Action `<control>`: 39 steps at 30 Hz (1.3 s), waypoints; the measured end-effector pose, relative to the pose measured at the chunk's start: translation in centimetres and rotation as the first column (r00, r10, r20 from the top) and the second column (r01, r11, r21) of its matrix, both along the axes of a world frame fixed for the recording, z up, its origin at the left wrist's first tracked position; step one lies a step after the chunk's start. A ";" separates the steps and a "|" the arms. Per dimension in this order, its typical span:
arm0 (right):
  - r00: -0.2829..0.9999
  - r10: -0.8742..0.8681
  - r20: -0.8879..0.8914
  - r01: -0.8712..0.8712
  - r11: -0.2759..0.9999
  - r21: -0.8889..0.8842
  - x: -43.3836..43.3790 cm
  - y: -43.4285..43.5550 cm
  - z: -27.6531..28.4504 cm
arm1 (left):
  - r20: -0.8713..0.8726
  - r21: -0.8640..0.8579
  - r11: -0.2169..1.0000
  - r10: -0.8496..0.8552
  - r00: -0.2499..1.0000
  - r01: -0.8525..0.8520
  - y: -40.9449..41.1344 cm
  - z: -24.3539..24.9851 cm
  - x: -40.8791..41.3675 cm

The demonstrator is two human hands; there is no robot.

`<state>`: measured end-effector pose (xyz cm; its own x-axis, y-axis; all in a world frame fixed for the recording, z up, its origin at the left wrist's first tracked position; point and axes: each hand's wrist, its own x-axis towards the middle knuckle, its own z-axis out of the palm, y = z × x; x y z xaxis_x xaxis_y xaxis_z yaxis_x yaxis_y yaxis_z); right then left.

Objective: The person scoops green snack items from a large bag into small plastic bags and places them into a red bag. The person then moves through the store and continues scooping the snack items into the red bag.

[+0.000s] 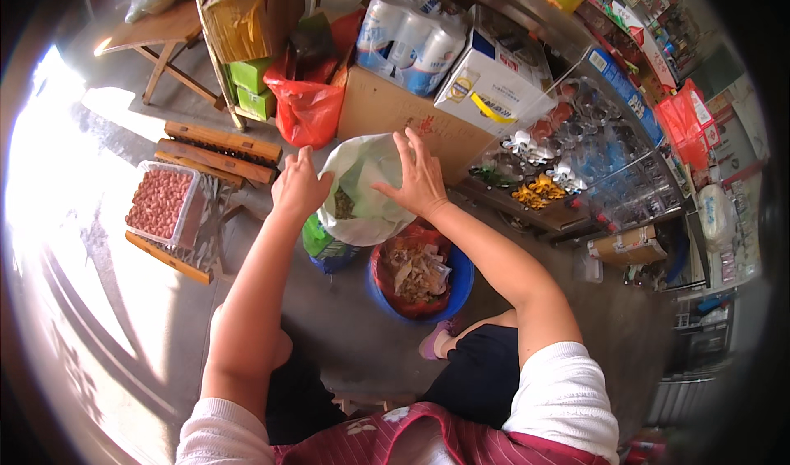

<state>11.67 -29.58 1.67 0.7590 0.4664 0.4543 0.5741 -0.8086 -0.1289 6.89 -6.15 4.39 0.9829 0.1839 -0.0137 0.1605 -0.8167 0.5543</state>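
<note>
A pale translucent plastic bag (370,156) stands wide-mouthed before me, with dark greenish loose material low inside it. At its left rim is my left hand (302,184), fingers bent and thumb towards the rim; whether it pinches the plastic I cannot tell. Over the bag's right side my right hand (419,178) is spread, thumb and fingers apart, holding nothing. Just below the bag sits a blue bucket (464,280) lined with a red plastic bag, holding peelings or husks and clear plastic scraps. A green and blue bag (327,249) is partly hidden under the pale one.
A clear plastic tub of reddish peanuts (162,202) rests on a low folding stool with wooden slats (170,258) at left. Behind the pale bag are a cardboard box (401,113), a shrink-wrapped pack of cans (410,39) and a red plastic bag (308,107). Crowded shelves (586,150) line the right.
</note>
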 end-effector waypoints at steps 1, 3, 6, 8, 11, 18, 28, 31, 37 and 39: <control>0.999 -0.047 0.001 0.047 0.999 0.013 0.1 -0.7 -1.5 | -0.028 0.003 1.000 -0.002 1.000 0.002 -0.2 -0.3 0.1; 0.991 -0.133 -0.001 0.133 0.990 0.042 1.5 -1.6 -4.0 | 0.025 0.038 0.999 -0.030 0.999 0.029 0.0 -1.1 0.0; 0.811 -0.470 -0.349 0.500 0.866 -0.004 2.4 -1.2 -6.0 | -0.146 0.056 0.998 0.010 0.989 -0.002 0.0 -2.2 -0.2; 0.633 -0.521 -0.572 0.588 0.804 -0.081 3.6 -2.9 -7.1 | -0.365 -0.008 1.000 0.006 0.931 -0.010 -0.7 -2.9 0.4; 0.622 -0.388 -0.680 0.468 0.880 -0.073 5.3 -4.2 -9.1 | -0.331 0.047 0.999 0.026 0.943 -0.011 -0.2 -6.4 1.3; 0.766 -0.349 -0.540 0.406 0.914 -0.014 1.3 -2.6 -3.9 | 0.119 0.017 0.999 -0.048 0.992 0.046 2.6 -3.9 -0.8; 0.980 -0.081 -0.184 0.169 0.829 0.534 -13.8 -2.2 2.0 | 0.381 -0.116 0.970 -0.153 0.912 0.211 2.2 2.9 -11.6; 0.936 -0.071 -0.346 0.247 0.831 0.498 -15.4 -2.7 2.0 | 0.404 -0.162 0.969 -0.109 0.908 0.188 2.7 3.5 -12.4; 0.873 0.030 -0.488 0.319 0.722 0.614 -16.9 -3.6 -1.2 | 0.352 -0.300 0.938 -0.060 0.934 0.173 1.3 5.6 -9.1; 0.795 0.174 -0.581 0.351 0.649 0.675 -16.1 -3.5 -1.3 | 0.324 -0.317 0.940 -0.016 0.946 0.125 1.6 3.5 -8.1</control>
